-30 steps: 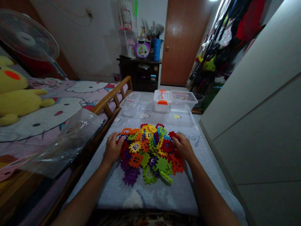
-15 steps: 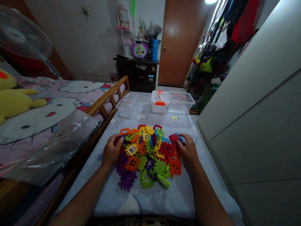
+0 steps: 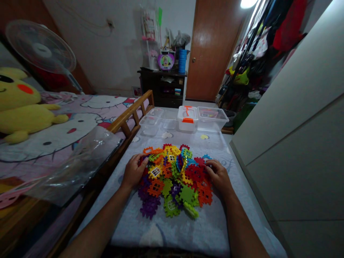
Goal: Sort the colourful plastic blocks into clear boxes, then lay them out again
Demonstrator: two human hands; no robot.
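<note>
A heap of bright plastic tiles [image 3: 174, 175], toothed squares in orange, green, purple, red and yellow, sits in the middle of the cloth-covered counter [image 3: 174, 229]. The person hems it in from both sides. The left hand [image 3: 133, 172] presses against the left edge of the heap with its fingers [image 3: 142, 161] loosely curled and the palm turned inward. The right hand [image 3: 220, 175] lies along the right edge, its fingers [image 3: 211, 165] spread low over red tiles. Neither hand has closed round a single piece, as far as I can tell; both lean on the heap, which seems to keep it bunched together.

Along the far edge stand a lidded box with an orange latch [image 3: 187, 120], a larger clear tub [image 3: 212, 118] to its right and small clear containers [image 3: 149, 123] to its left, well apart from the hands. A crumpled clear bag [image 3: 77, 165] slumps over the bed rail on the left.

The bed sheet [image 3: 80, 122] carries a Hello Kitty print. Faint cursive on the cloth just beyond the right hand is too dim to read.
</note>
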